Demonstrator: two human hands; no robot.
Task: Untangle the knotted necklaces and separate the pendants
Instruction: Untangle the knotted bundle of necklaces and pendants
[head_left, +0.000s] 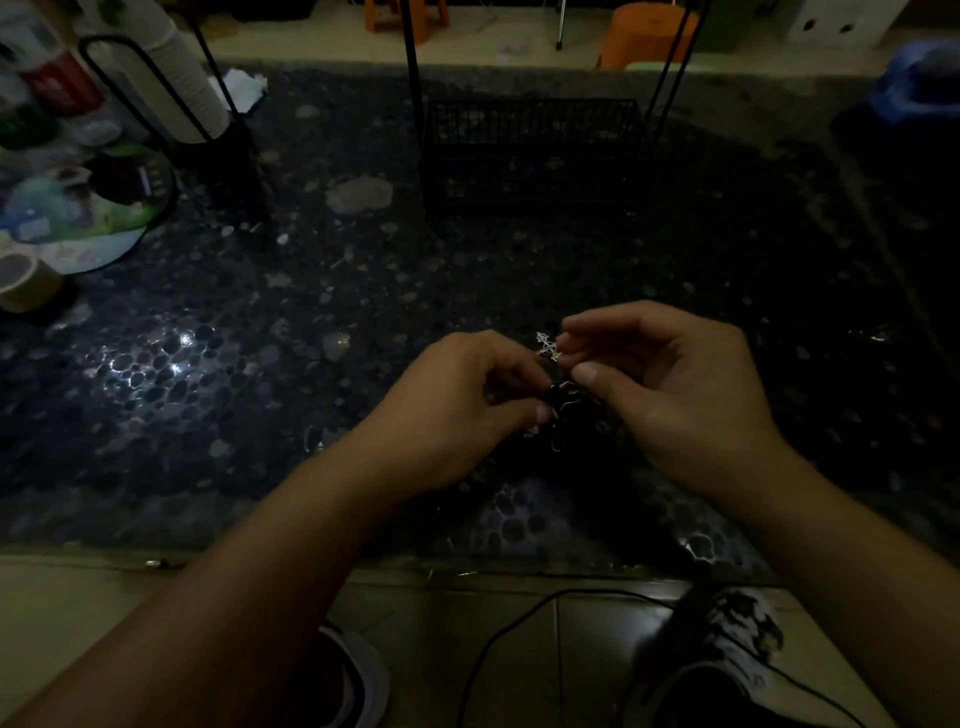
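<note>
Head view shows both hands meeting just above a dark pebble-patterned glossy tabletop (218, 364). At the 12 o'clock edge of the left hand (457, 410), a small silver filigree cross pendant (548, 346) stands between the fingertips of both hands; the right hand (670, 384) pinches it, while the left hand's curled fingers pinch the knotted black cord necklaces (563, 405) bunched below. A black wire basket (530, 150) sits well apart at 12 o'clock.

A dim room in a home, most likely. A pebble-patterned glass table (218, 364) stands on a tiled floor (426, 623). Orange plastic stools (644, 31) and a tape roll (26, 280) suggest ordinary living space.
</note>
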